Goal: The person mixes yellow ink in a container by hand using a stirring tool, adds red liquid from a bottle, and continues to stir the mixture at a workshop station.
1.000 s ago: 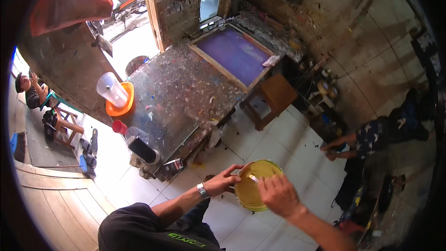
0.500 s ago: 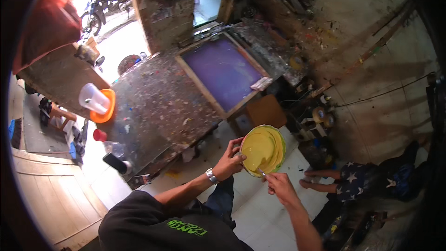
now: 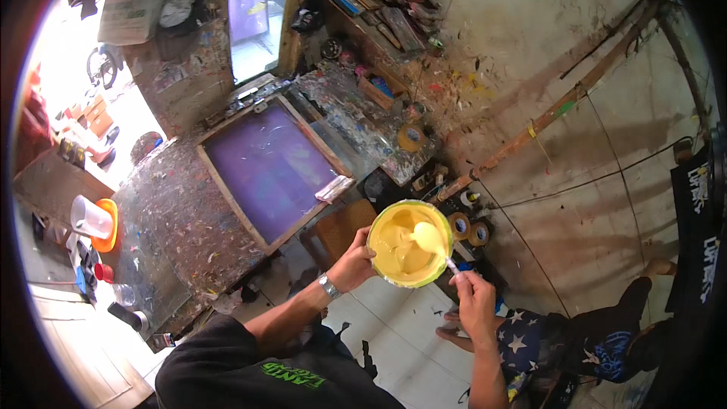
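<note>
A round tub [image 3: 374,263] of thick yellow paint [image 3: 401,254] is held in my left hand [image 3: 354,261], fingers wrapped round its left side. My right hand [image 3: 475,301] grips the thin handle of a spoon [image 3: 430,238] at the tub's right rim. The spoon's bowl is coated in yellow and sits over the paint, which has swirls and ridges on its surface. Beyond the tub, a wooden-framed printing screen [image 3: 265,167] with purple mesh lies on the stained worktable [image 3: 163,216]. A small pale block [image 3: 334,188] rests on the frame's right corner.
An orange container [image 3: 107,236] with a clear plastic cup [image 3: 89,217] stands on the table's left. Tape rolls [image 3: 460,226] are right of the tub. A person in star-patterned shorts [image 3: 522,341] is at lower right. A wooden pole [image 3: 530,136] leans at the right.
The view has swung right, so the table and screen sit further left. The spoon's yellow-coated bowl now shows above the paint; before, it was down in it at the near edge.
</note>
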